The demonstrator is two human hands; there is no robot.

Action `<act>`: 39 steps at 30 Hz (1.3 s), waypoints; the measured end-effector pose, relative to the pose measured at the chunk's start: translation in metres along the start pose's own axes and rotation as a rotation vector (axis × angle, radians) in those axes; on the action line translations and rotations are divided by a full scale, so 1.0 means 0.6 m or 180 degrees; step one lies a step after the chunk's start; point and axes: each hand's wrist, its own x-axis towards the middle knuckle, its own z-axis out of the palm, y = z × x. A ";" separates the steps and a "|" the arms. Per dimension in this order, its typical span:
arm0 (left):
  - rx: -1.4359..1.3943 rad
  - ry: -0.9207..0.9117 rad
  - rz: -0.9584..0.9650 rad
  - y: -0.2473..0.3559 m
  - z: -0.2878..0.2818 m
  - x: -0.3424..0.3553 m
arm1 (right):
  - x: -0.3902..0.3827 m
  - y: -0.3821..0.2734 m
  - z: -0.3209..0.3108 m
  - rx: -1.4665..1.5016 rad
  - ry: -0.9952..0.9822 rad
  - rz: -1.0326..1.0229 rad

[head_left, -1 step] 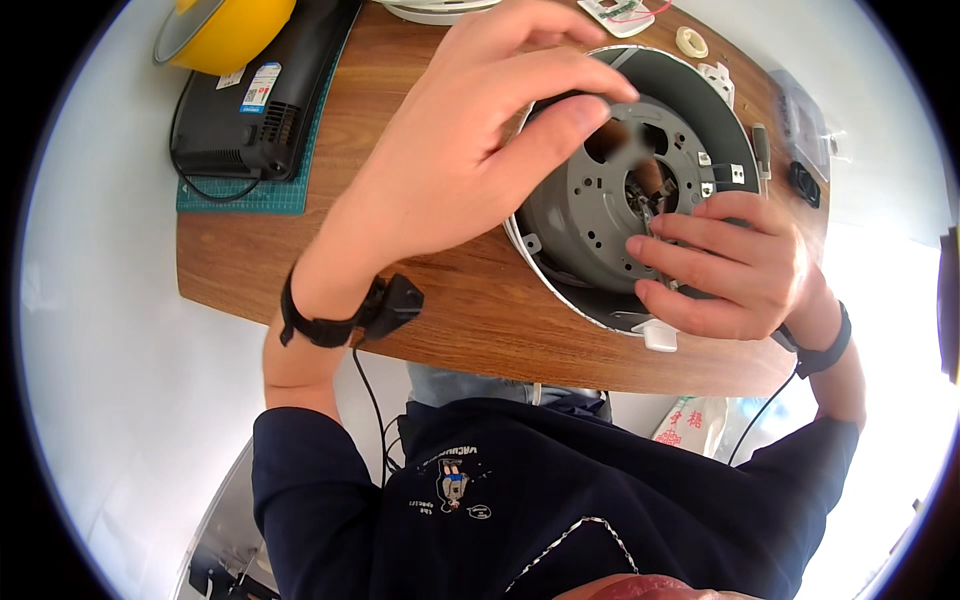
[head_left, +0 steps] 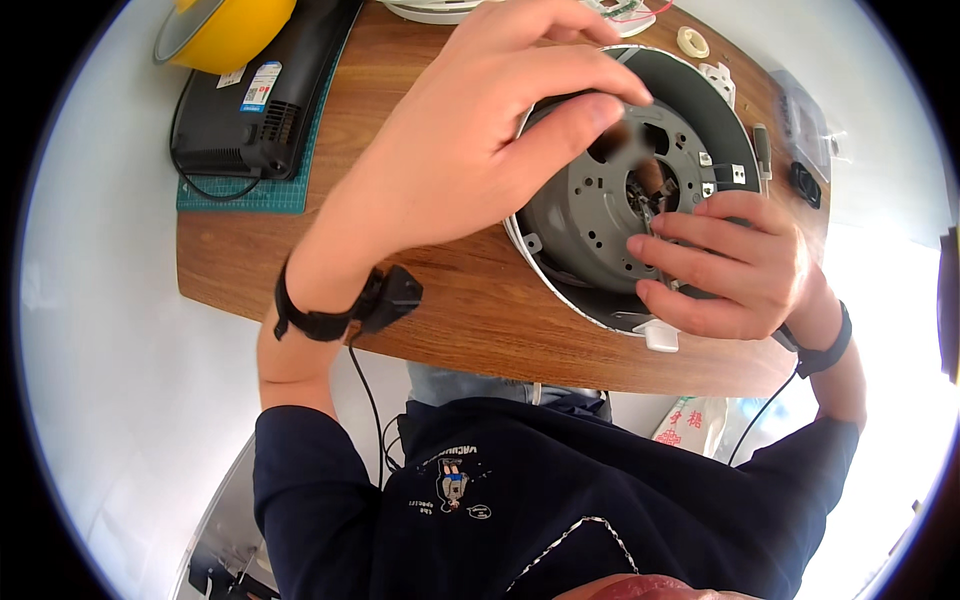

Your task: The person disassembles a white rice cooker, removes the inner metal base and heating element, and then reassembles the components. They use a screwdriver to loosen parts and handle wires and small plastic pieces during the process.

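Observation:
A round appliance housing (head_left: 572, 314) with a white outer edge stands on the table. Inside it sits a grey metal bowl-shaped part (head_left: 600, 215) with several holes and a large central opening. Small metal parts (head_left: 643, 200) show in that opening. My right hand (head_left: 735, 265) rests over the right side, its spread fingertips on the grey part beside the opening. The right thumb is hidden. Above the far left of the housing hovers my left hand (head_left: 500, 130), thumb and index finger a little apart, with nothing visible between them.
To the left, a black appliance (head_left: 235, 125) lies on a green cutting mat (head_left: 215, 198), beside a yellow bowl (head_left: 235, 40). A cream ring (head_left: 691, 42), a clear plastic box (head_left: 800, 120) and a small black part (head_left: 804, 185) lie beyond the housing on the brown table (head_left: 460, 310).
My left hand has shifted slightly to the right over the housing. My right hand keeps its place on the grey part.

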 end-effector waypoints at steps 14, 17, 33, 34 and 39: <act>0.1036 -0.1697 0.0907 0.030 -0.020 0.122 | -0.009 0.018 -0.006 -0.0182 0.0066 -0.0387; 0.1719 -0.1617 0.1172 0.008 0.015 0.127 | -0.015 0.018 -0.004 -0.0193 0.0078 -0.0399; 0.1150 -0.1059 0.0963 0.012 -0.014 0.102 | -0.036 0.012 0.000 -0.0145 0.0303 -0.0243; 0.1176 -0.0971 0.0967 0.009 -0.019 0.098 | -0.038 0.013 0.000 -0.0153 0.0279 -0.0281; 0.0733 -0.0725 0.0635 0.011 -0.037 0.064 | -0.041 0.017 0.001 -0.0150 0.0283 -0.0332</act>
